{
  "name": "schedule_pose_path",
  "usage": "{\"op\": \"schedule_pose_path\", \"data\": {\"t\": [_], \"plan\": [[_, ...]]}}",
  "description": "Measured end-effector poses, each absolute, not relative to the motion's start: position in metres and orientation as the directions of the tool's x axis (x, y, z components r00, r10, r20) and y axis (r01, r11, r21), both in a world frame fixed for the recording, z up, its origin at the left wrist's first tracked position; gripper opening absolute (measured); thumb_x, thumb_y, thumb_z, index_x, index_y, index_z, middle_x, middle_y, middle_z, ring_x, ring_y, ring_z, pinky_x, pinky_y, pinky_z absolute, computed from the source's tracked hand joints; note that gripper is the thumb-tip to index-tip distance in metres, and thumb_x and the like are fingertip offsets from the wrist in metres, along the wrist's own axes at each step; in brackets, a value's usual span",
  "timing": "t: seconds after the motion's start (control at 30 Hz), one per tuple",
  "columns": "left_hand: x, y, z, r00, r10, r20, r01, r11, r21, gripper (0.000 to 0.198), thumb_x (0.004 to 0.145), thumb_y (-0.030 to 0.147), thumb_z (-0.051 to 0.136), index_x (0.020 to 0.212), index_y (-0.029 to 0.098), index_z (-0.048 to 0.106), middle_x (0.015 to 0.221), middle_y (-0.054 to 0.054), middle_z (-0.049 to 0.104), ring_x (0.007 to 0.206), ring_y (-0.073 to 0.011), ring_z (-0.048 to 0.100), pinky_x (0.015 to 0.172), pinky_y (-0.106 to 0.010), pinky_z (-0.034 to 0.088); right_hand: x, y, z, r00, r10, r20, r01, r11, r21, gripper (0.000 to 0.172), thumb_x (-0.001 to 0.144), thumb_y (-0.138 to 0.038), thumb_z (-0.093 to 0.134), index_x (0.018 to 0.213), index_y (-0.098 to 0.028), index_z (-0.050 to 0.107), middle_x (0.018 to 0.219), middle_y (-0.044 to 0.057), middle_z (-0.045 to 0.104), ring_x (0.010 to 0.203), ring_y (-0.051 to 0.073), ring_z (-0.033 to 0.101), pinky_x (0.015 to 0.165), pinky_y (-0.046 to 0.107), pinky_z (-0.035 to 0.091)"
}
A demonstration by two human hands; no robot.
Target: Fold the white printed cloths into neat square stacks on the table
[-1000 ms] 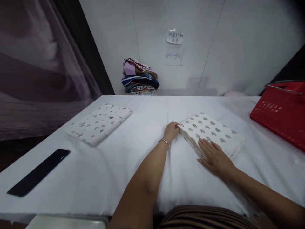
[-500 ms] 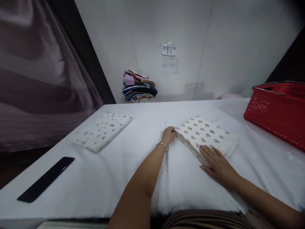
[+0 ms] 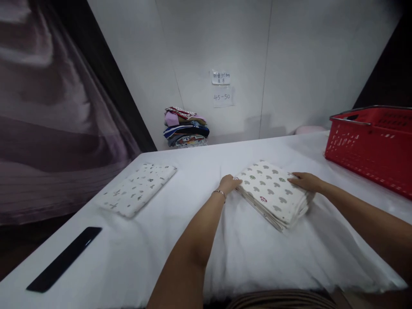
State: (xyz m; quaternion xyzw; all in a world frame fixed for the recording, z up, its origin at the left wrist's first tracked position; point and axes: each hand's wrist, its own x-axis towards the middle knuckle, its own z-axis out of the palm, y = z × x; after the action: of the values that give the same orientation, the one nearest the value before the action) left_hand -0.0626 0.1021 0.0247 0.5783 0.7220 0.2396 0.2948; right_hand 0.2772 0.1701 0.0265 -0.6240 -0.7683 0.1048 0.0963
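Note:
A folded white cloth [image 3: 267, 189] with grey, green and red mushroom prints lies on the white-covered table, right of the middle. My left hand [image 3: 230, 183], a bracelet at its wrist, pinches the cloth's left corner, thumb on top and fingers underneath. At the opposite side, my right hand [image 3: 305, 181] grips the far right edge, its fingers partly over the top. The layers at the near right corner look loose and slightly blurred. Another folded white cloth [image 3: 137, 189] with small grey prints rests flat to the left, apart from both hands.
A red plastic basket [image 3: 370, 150] with a metal handle stands at the right. On the near left lies a long black strip [image 3: 64, 259]. Folded fabrics [image 3: 186, 128] are piled by the wall behind the table. A purplish curtain [image 3: 64, 120] hangs at the left.
My right hand has gone from lying flat on the near edge of the mushroom-print cloth to gripping its right edge. My left hand stays at the left corner. The view has shifted slightly.

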Motion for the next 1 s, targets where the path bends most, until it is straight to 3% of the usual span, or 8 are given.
{"op": "schedule_pose_path", "data": {"t": [0.1, 0.2, 0.4, 0.6, 0.67, 0.77, 0.9, 1.0], "plan": [[-0.06, 0.112, 0.027, -0.163, 0.974, -0.156, 0.705, 0.225, 0.672, 0.035, 0.066, 0.033, 0.067, 0.095, 0.013, 0.064, 0.098, -0.009, 0.068, 0.085, -0.0206, 0.062, 0.067, -0.024, 0.044, 0.279, 0.174, 0.028, -0.226, 0.969, -0.096, 0.923, 0.181, -0.34, 0.048, 0.073, -0.05, 0.057, 0.105, -0.016, 0.068, 0.106, 0.011, 0.067, 0.101, 0.032, 0.06, 0.09, 0.039, 0.046], [-0.068, 0.129, 0.035, -0.19, 0.976, -0.102, 0.719, 0.209, 0.663, 0.047, 0.064, 0.029, 0.07, 0.107, 0.013, 0.06, 0.106, -0.01, 0.066, 0.092, -0.0199, 0.062, 0.073, -0.023, 0.044, 0.277, 0.157, 0.031, -0.237, 0.951, -0.196, 0.886, 0.129, -0.446, 0.045, 0.072, -0.049, 0.06, 0.103, -0.017, 0.068, 0.107, 0.011, 0.067, 0.102, 0.033, 0.06, 0.093, 0.042, 0.044], [-0.09, 0.157, 0.036, -0.25, 0.967, -0.044, 0.745, 0.221, 0.629, 0.053, 0.072, 0.029, 0.068, 0.12, 0.012, 0.053, 0.111, -0.011, 0.064, 0.095, -0.0182, 0.061, 0.079, -0.023, 0.043, 0.263, 0.095, 0.029, -0.433, 0.867, -0.246, 0.535, 0.028, -0.844, 0.051, 0.077, -0.055, 0.058, 0.118, -0.025, 0.06, 0.114, 0.005, 0.064, 0.103, 0.028, 0.059, 0.089, 0.04, 0.048], [-0.085, 0.149, 0.038, -0.24, 0.971, 0.018, 0.816, 0.191, 0.546, 0.048, 0.079, 0.031, 0.061, 0.121, 0.01, 0.052, 0.126, -0.017, 0.054, 0.116, -0.0256, 0.049, 0.094, -0.031, 0.037, 0.273, 0.073, 0.028, -0.335, 0.857, -0.39, 0.322, -0.285, -0.903, 0.046, 0.079, -0.059, 0.054, 0.098, -0.02, 0.068, 0.091, 0.009, 0.069, 0.074, 0.021, 0.062, 0.064, 0.032, 0.053], [-0.071, 0.138, 0.047, -0.18, 0.976, 0.125, 0.857, 0.093, 0.507, 0.043, 0.082, 0.031, 0.059, 0.12, 0.013, 0.052, 0.13, -0.014, 0.05, 0.121, -0.0257, 0.044, 0.099, -0.033, 0.033, 0.277, 0.071, 0.026, -0.365, 0.852, -0.375, 0.229, -0.308, -0.923, 0.041, 0.081, -0.056, 0.054, 0.09, -0.02, 0.07, 0.088, 0.008, 0.068, 0.075, 0.019, 0.062, 0.067, 0.031, 0.052], [-0.033, 0.114, 0.06, 0.026, 0.962, 0.271, 0.867, -0.157, 0.472, 0.03, 0.085, 0.03, 0.055, 0.111, 0.017, 0.058, 0.12, -0.009, 0.058, 0.112, -0.0221, 0.051, 0.097, -0.032, 0.036, 0.278, 0.069, 0.022, -0.354, 0.871, -0.34, 0.162, -0.301, -0.94, 0.033, 0.081, -0.049, 0.057, 0.088, -0.019, 0.07, 0.086, 0.007, 0.068, 0.073, 0.017, 0.061, 0.067, 0.029, 0.051], [0.033, 0.071, 0.064, 0.302, 0.927, 0.222, 0.773, -0.374, 0.513, 0.03, 0.084, 0.04, 0.055, 0.105, 0.019, 0.061, 0.107, -0.005, 0.063, 0.099, -0.0195, 0.056, 0.087, -0.029, 0.042, 0.277, 0.066, 0.015, -0.319, 0.894, -0.316, 0.109, -0.297, -0.949, 0.029, 0.081, -0.042, 0.059, 0.094, -0.018, 0.068, 0.084, 0.005, 0.067, 0.071, 0.015, 0.06, 0.062, 0.025, 0.05], [0.075, 0.045, 0.059, 0.451, 0.867, 0.214, 0.746, -0.497, 0.442, 0.044, 0.077, 0.053, 0.06, 0.11, 0.023, 0.058, 0.107, -0.004, 0.061, 0.099, -0.0221, 0.054, 0.085, -0.032, 0.043, 0.278, 0.061, 0.009, -0.262, 0.927, -0.269, 0.032, -0.27, -0.962, 0.029, 0.08, -0.037, 0.061, 0.1, -0.017, 0.066, 0.085, 0.005, 0.067, 0.069, 0.013, 0.059, 0.06, 0.023, 0.05]]}}
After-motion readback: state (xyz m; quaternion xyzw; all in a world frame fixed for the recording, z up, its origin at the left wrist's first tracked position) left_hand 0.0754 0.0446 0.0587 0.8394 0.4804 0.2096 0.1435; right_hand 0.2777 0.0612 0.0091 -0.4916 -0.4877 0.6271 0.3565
